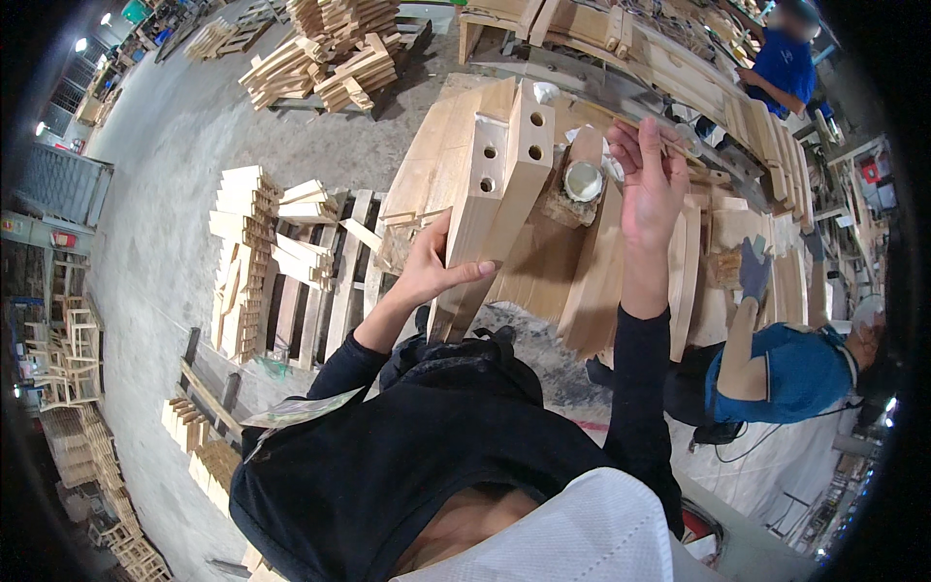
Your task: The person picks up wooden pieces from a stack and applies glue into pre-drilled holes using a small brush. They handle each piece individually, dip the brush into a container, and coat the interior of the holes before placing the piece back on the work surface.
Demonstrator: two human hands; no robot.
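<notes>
My left hand (441, 267) grips two pale wooden bars (499, 194) standing side by side, thumb across their near face. Each bar has two round drilled holes near its upper end, and a whitish smear marks the top of the left one. To the right, my right hand (652, 184) is raised palm inward, its fingers bent around a thin stick (685, 151) that is partly hidden behind them. Between the hands, a round container (584, 181) of white paste-like stuff sits in a stained holder on the wooden worktop (427, 145).
Stacked wooden pieces stand on a pallet (339, 281) to the left, with another heap (330, 58) farther off. Curved wooden parts (596, 276) lie at right. A gloved co-worker (776, 373) is close on the right; another person (784, 68) stands at the far right.
</notes>
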